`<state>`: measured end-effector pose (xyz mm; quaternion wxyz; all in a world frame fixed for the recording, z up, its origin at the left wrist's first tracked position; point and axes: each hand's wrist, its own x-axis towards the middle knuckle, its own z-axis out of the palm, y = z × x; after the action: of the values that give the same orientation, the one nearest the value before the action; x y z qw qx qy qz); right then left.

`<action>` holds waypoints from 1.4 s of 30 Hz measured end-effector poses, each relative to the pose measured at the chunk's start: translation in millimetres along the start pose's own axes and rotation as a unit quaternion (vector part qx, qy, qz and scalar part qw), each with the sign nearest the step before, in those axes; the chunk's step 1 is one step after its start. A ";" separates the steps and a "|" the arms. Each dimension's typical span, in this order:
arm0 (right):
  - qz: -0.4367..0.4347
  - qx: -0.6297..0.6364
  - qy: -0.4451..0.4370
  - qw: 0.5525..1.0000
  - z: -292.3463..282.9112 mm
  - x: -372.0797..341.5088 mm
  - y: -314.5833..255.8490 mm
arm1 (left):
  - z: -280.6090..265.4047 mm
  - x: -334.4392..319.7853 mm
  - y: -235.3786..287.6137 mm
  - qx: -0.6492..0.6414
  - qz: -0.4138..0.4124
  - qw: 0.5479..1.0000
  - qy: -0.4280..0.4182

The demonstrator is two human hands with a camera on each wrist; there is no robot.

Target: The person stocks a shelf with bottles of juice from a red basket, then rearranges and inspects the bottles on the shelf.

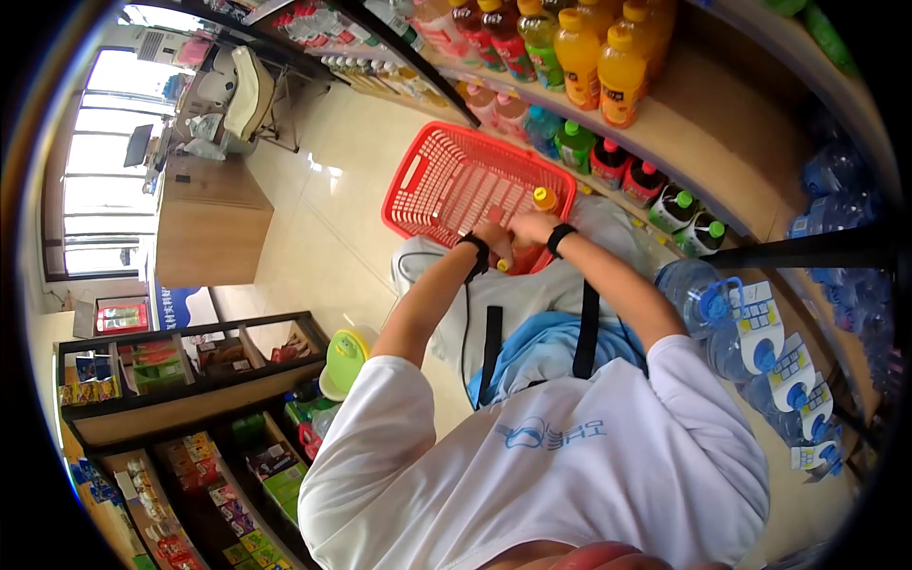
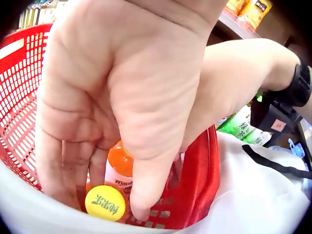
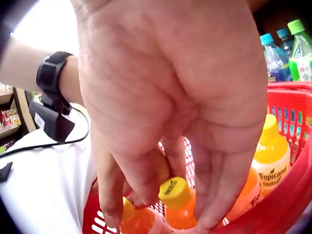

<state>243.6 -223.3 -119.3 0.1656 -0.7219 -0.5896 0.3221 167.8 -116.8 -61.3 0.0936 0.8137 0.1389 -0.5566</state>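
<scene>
Both hands reach down into a red plastic basket point(image 1: 416, 197). My left hand point(image 1: 492, 241) grips an orange juice bottle point(image 2: 105, 203) near its yellow cap, with the thumb on one side and the fingers on the other. Close beside it, my right hand point(image 1: 534, 230) holds another orange juice bottle point(image 3: 176, 194) at its neck between thumb and fingers. A yellow-orange Tropicana bottle point(image 3: 272, 158) stands against the basket wall, outside the right hand's fingers. The lower parts of the held bottles are hidden by hands and basket.
Shelves of drinks run along the right, with orange juice bottles point(image 1: 619, 81) above and green tea bottles point(image 1: 673, 207) lower down. Large water jugs point(image 1: 698, 296) stand beside my body. At left are a snack rack point(image 1: 180, 380), a green-and-white bin point(image 1: 347, 361) and a wooden counter point(image 1: 209, 218).
</scene>
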 end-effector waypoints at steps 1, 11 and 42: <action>-0.013 -0.008 0.026 1.000 15.4 6.9 5.3 | 0.8 -8.5 1.8 -0.006 -0.016 1.000 -0.015; 0.025 0.012 0.003 1.000 -8.2 -7.0 -17.2 | 11.3 -6.8 -8.5 -0.125 0.052 0.990 -0.040; 0.041 -0.049 0.019 0.998 -2.5 -5.2 -36.3 | 12.8 33.9 -59.4 -0.040 0.051 0.997 0.034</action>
<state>217.7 -218.9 -93.6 0.1277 -0.7585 -0.5717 0.2854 148.5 -60.5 -97.4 0.1497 0.8338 0.1223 -0.5171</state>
